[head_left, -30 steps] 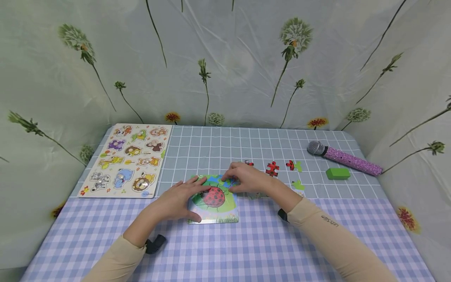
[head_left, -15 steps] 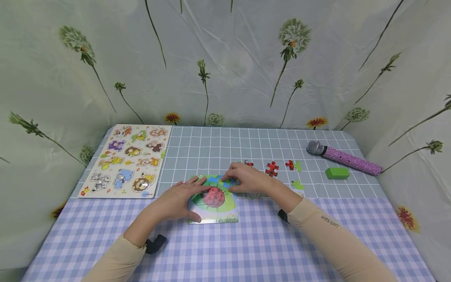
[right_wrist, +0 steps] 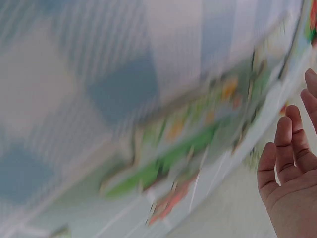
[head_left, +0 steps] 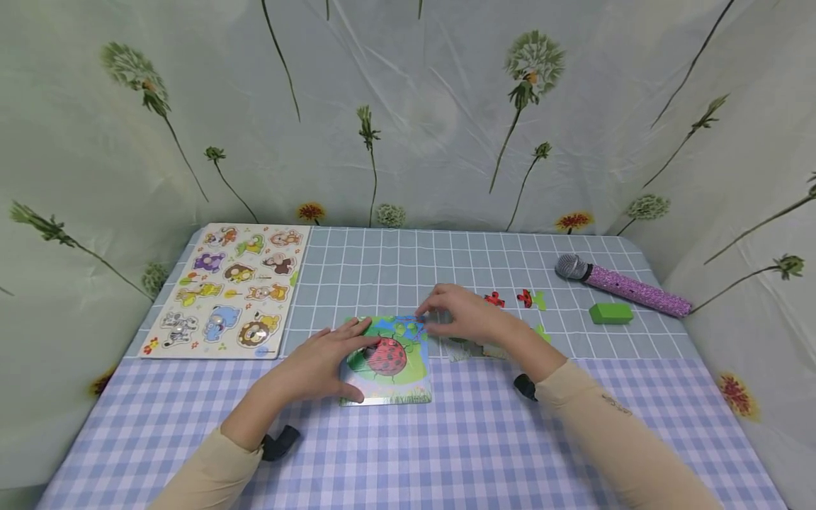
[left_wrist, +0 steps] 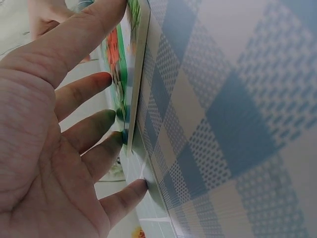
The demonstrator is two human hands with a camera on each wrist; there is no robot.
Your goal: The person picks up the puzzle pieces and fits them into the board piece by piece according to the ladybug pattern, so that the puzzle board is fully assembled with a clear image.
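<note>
A square puzzle board [head_left: 382, 392] with a red ladybug picture lies near the table's middle. My left hand [head_left: 321, 365] rests on its left side, fingers spread, thumb at the lower left corner. In the left wrist view, the left fingertips [left_wrist: 106, 79] touch the edge of the board [left_wrist: 136, 79]. My right hand [head_left: 468, 316] hovers by the upper right corner, fingers loosely bent. Nothing shows between the right fingers [right_wrist: 284, 136] in the right wrist view. Loose puzzle pieces lie under and beyond this hand, including a red piece [head_left: 494, 299] and a red-and-green piece [head_left: 530, 299].
An animal peg puzzle [head_left: 232, 290] lies at the back left. To the right are a green block [head_left: 610, 314] and a purple glittery microphone [head_left: 621, 285]. A grey grid mat [head_left: 363, 262] covers the back, a checked cloth [head_left: 408, 460] the front.
My right hand has lifted off the board's upper right area and shifted right and slightly back. The left hand and the board have stayed put.
</note>
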